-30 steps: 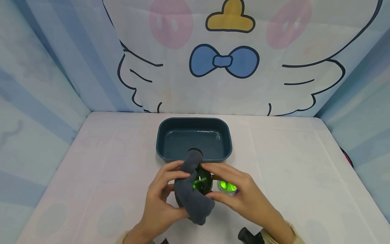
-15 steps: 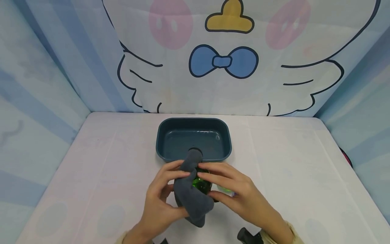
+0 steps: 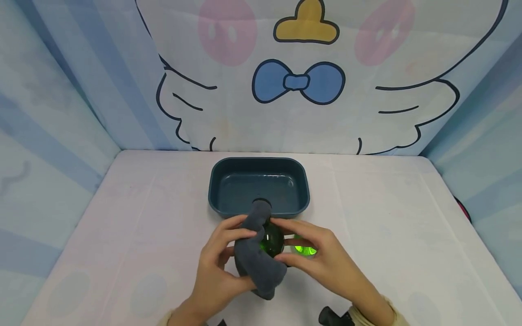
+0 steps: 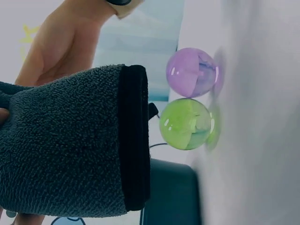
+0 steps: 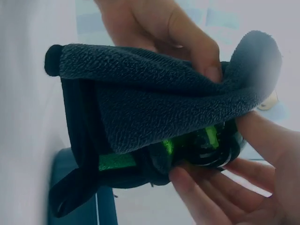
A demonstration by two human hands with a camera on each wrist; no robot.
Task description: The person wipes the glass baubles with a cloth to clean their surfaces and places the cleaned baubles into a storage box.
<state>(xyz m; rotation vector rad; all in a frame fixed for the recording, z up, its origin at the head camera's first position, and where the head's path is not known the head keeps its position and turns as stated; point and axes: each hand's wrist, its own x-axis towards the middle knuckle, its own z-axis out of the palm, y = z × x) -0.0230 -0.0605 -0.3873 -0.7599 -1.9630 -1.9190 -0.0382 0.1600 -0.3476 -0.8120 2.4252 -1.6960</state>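
A dark grey, fuzzy cloth (image 3: 258, 265) with a black edge hangs folded around a glossy, see-through green ball (image 3: 272, 239). My left hand (image 3: 220, 262) grips the cloth from the left, its thumb near the lower fold. From the right, my right hand (image 3: 316, 248) holds the ball between thumb and fingertips. In the right wrist view, the cloth covers the ball's upper side and green shows beneath the fold. Beyond the cloth in the left wrist view, a purple ball (image 4: 190, 72) and a lighter green ball (image 4: 185, 124) rest on the table side by side.
A dark teal rectangular bin (image 3: 259, 185) stands just beyond the hands, with the cloth's far end overlapping its near rim in the head view. White cloth covers the table (image 3: 387, 226). Printed fabric walls (image 3: 297, 117) close in the back and both sides.
My right fingers spread over the ball half a second ago, then drew back to its right side, showing more of it. My left hand has barely moved and keeps its grip on the cloth.
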